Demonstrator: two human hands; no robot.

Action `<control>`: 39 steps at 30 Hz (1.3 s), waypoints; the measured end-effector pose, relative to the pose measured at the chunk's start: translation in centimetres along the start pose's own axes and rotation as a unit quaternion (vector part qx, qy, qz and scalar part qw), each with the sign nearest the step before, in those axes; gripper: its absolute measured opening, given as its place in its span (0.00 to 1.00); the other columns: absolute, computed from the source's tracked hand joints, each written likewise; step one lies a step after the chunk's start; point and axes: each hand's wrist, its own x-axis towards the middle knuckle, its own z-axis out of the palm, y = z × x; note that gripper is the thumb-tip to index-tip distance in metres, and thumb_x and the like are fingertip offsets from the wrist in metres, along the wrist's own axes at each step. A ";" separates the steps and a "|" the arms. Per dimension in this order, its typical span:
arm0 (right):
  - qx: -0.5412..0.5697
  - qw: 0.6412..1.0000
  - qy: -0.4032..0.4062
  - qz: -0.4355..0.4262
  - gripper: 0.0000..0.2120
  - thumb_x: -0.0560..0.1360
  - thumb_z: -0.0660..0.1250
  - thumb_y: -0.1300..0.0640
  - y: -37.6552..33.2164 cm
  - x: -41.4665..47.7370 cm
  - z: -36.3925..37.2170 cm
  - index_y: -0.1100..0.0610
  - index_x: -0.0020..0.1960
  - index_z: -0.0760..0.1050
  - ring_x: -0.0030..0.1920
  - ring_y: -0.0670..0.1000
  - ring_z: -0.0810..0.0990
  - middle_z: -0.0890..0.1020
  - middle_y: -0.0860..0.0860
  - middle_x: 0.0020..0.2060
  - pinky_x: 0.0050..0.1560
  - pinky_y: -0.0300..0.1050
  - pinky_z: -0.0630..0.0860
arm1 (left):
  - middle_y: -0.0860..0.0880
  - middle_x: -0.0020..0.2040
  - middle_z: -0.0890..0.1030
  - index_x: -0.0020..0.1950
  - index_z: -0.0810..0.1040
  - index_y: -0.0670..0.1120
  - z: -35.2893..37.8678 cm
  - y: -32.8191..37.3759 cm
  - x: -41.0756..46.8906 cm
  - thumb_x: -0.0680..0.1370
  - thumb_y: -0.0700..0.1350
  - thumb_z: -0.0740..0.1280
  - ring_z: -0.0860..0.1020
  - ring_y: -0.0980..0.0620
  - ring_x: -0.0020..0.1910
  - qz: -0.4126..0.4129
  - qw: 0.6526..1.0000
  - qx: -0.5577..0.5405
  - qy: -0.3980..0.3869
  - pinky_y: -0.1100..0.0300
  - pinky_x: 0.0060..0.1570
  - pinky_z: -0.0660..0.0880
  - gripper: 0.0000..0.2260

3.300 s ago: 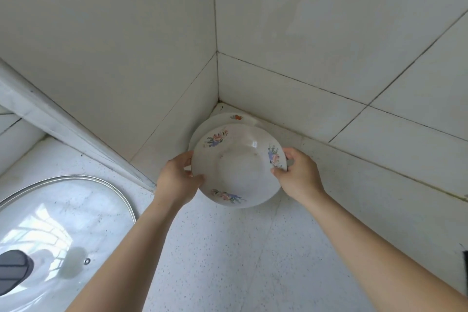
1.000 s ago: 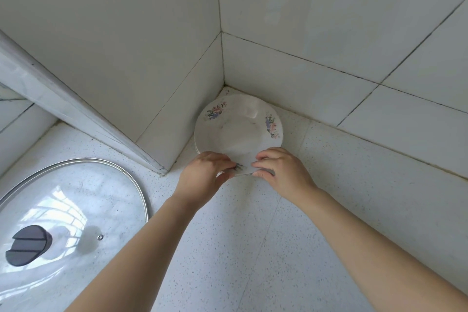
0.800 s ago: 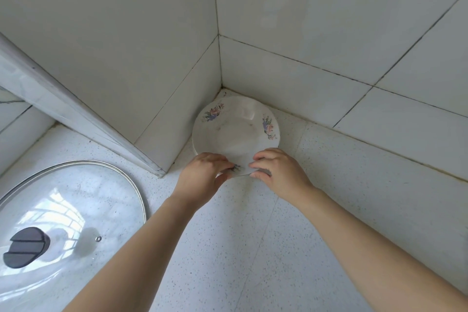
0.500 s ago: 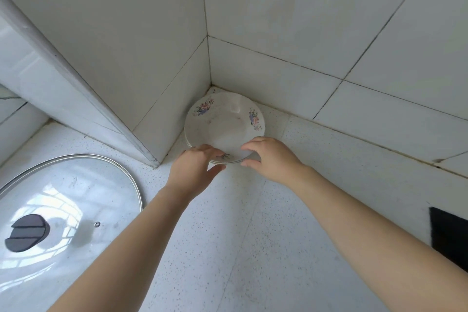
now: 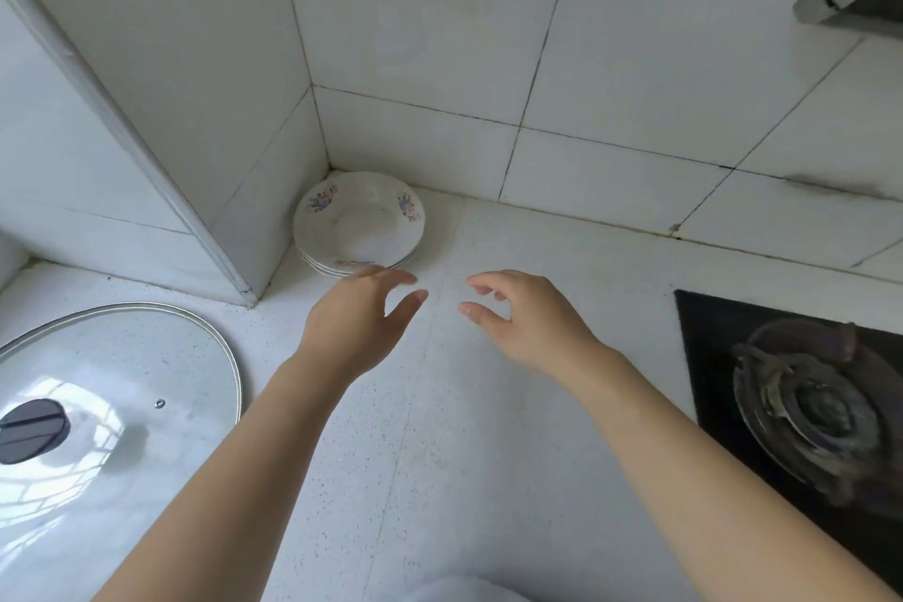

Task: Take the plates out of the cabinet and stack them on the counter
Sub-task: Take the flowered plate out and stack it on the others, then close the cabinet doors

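Plates: a small stack of round white ceramic plates with blue-and-pink flower prints (image 5: 359,224) sits on the white speckled stone counter (image 5: 440,430), pushed into the corner where the two white tiled walls (image 5: 611,64) meet. At least three rims show at the stack's near edge. No brand, label or readable writing shows anywhere.

Both bare hands hover over the counter just in front of the stack, holding nothing. The left hand (image 5: 356,323) is loosely spread, palm down, its fingertips (image 5: 405,280) overlapping the near rim of the stack in view; whether they touch it cannot be told. The right hand (image 5: 527,318) is loosely curled with thumb and fingers apart, off to the right of the plates and clear of them.

At the lower left lies a round glass pot lid with a metal rim and dark knob (image 5: 97,406). At the right edge is a black gas hob with a metal burner (image 5: 806,406). A grey metal hood corner (image 5: 855,0) juts in at the top right.
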 end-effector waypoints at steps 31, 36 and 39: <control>0.110 0.879 0.321 0.336 0.19 0.75 0.63 0.44 14.2 -54.9 -4.6 0.47 0.64 0.72 0.54 0.42 0.75 0.78 0.42 0.57 0.53 0.38 0.72 | 0.56 0.61 0.76 0.62 0.75 0.54 15.6 34.8 -28.9 0.77 0.51 0.64 0.74 0.58 0.56 0.349 0.901 -0.063 -0.252 0.66 0.53 0.66 0.14; 0.091 0.824 0.387 0.403 0.18 0.75 0.63 0.46 15.0 -65.5 -4.4 0.49 0.64 0.73 0.55 0.45 0.75 0.78 0.45 0.57 0.55 0.38 0.70 | 0.55 0.62 0.76 0.62 0.76 0.53 19.8 41.8 -36.4 0.77 0.50 0.64 0.74 0.57 0.60 0.444 0.835 -0.069 -0.316 0.69 0.53 0.64 0.14; 0.098 0.784 0.425 0.442 0.17 0.75 0.64 0.47 15.8 -70.1 -3.6 0.50 0.63 0.73 0.54 0.46 0.76 0.78 0.45 0.56 0.56 0.40 0.72 | 0.53 0.63 0.77 0.62 0.75 0.53 21.8 45.3 -39.5 0.77 0.50 0.64 0.74 0.55 0.59 0.494 0.801 -0.049 -0.335 0.68 0.54 0.65 0.14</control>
